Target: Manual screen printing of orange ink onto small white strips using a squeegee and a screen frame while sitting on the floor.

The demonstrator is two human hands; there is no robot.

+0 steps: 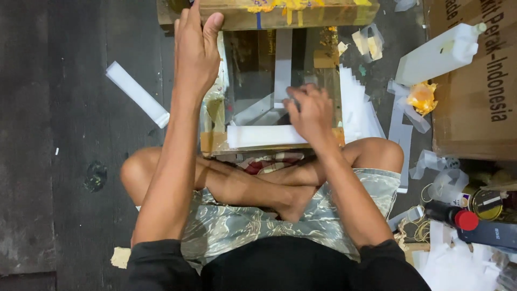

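Sitting cross-legged on the floor, the person steadies a wooden screen-printing frame (pixel 280 16) with the left hand (pixel 195 51) — fingers together, thumb hooked over the far top rail just above the mesh. The right hand (pixel 311 113) has its fingers curled shut on a small dark tool, pressing beside white tape strips (pixel 264 136) under the knuckles — the frame looks stiff and fairly light, best gripped by its rails, the mesh likely fragile.
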